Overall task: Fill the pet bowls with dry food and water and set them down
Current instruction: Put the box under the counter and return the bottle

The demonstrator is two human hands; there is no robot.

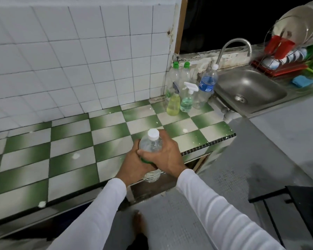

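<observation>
From my remote seat I can read almost nothing. The only lettering stands on the blue label of the clear plastic water bottle with a white cap (207, 83), at about one o'clock by the steel sink: large white characters, too blurred for me to make out as a word.

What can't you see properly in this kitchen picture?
- Pet bowls: none show in the head view, so filling can't be judged.
- Water bottle: both hands, left hand and right hand, cover its label and middle; how full it is is unclear.
- Window: only black, too dark.
- Dish rack: cut off by the right edge.
- Black thing at lower right: cut off, can't be named.
</observation>
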